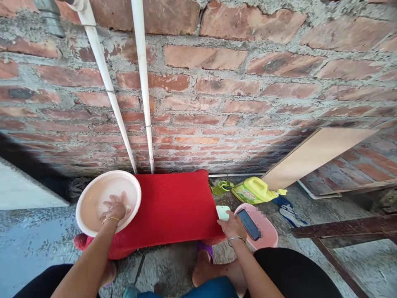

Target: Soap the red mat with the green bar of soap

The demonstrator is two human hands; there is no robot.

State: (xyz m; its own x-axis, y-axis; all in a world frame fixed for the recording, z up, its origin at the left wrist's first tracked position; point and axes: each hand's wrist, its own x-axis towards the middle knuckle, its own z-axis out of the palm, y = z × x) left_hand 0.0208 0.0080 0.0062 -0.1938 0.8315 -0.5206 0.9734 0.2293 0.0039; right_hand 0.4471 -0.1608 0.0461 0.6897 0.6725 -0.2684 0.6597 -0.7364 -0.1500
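Note:
At the left, my left hand (114,208) reaches into a pale pink basin (81,207) holding water. Its fingers are spread and nothing is held in them. The basin rests on the left end of a low bench-like surface covered with red cloth (176,207). By the right end of that cloth, my right hand (233,227) grips a flat, pale mint-green piece (222,212) with rounded corners; its kind cannot be made out. Close beside this hand, a dark phone (249,224) lies on a pink plastic stool or container (269,234).
A yellow detergent jug (252,191) and a yellow-green bottle (222,188) lie behind the pink plastic. Blue-and-white cloth or gloves (291,216) lie on the wet floor. White pipes (143,82) run down the brick wall; a board (313,155) leans at right.

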